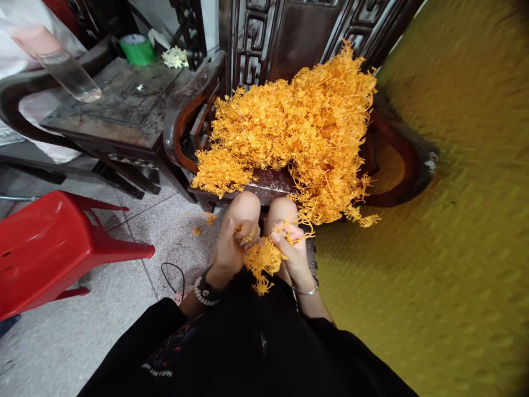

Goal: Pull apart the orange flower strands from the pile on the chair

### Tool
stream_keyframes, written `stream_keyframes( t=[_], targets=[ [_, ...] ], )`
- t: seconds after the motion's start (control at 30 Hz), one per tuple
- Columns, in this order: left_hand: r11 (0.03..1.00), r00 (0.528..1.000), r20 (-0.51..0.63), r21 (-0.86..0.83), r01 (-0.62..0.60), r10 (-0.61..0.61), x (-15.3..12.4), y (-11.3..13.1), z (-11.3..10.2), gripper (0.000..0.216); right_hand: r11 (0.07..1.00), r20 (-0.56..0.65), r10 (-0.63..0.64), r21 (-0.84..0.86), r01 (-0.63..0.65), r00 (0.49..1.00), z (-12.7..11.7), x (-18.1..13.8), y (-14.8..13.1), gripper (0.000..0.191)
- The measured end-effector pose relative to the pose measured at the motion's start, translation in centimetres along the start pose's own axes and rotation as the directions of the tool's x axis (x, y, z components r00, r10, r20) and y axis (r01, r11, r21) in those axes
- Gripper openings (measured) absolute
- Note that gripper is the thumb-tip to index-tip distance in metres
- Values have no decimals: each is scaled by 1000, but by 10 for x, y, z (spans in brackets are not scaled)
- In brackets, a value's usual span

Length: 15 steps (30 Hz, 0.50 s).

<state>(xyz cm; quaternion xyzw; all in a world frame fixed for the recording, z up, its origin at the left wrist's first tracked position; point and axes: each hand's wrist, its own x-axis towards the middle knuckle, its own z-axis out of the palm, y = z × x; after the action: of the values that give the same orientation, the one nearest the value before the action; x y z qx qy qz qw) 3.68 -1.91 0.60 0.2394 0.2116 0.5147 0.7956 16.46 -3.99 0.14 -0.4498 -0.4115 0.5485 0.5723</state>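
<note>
Over my lap, my right hand is closed on a small bunch of orange frilly strands, thin and stringy with curly, star-like ends. Part of the bunch hangs down between my hands, and loose ends stick out past my right fingers. My left hand is beside it with fingers curled in, and bits of the same orange stuff show at its fingertips. In front of my knees, a big heap of orange frilly strands covers most of a dark wooden chair seat. A smaller clump lies at its left front corner.
At the left stands a dark side table with a green tape roll, pale flowers and a pink-capped bottle. A red plastic stool is on the speckled floor. A yellow-green surface fills the right side.
</note>
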Motion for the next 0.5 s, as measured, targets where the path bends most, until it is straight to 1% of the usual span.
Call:
stream_keyframes(
  t=[0.07,0.17,0.27,0.3,0.33,0.4,0.47,0.5],
  targets=[
    [990,994,-23,98,-103,105,0,-4,-4,66,990,-55,-62,-128,55,997,-1,0,-3,27],
    [944,969,-55,242,-223,243,1,-4,-9,66,945,-75,-175,-294,146,982,-1,0,-3,23],
    [874,949,-77,417,-249,307,3,-1,-12,62,836,-26,-360,-452,310,933,1,0,-6,18],
    [847,941,-88,470,-251,327,3,0,-14,59,811,-2,-395,-471,347,919,2,0,-7,15],
    [818,932,-92,516,-256,350,3,0,-15,56,801,23,-402,-476,363,916,3,0,-8,12],
    [745,914,-59,601,-289,402,1,-1,-19,52,805,41,-365,-488,337,930,5,0,-10,12],
    [633,904,51,697,-337,425,-1,0,-23,50,782,24,-342,-546,299,939,6,-2,-10,13],
    [567,904,117,744,-354,412,-1,2,-24,49,758,9,-351,-585,290,936,6,-2,-9,13]
  ],
)
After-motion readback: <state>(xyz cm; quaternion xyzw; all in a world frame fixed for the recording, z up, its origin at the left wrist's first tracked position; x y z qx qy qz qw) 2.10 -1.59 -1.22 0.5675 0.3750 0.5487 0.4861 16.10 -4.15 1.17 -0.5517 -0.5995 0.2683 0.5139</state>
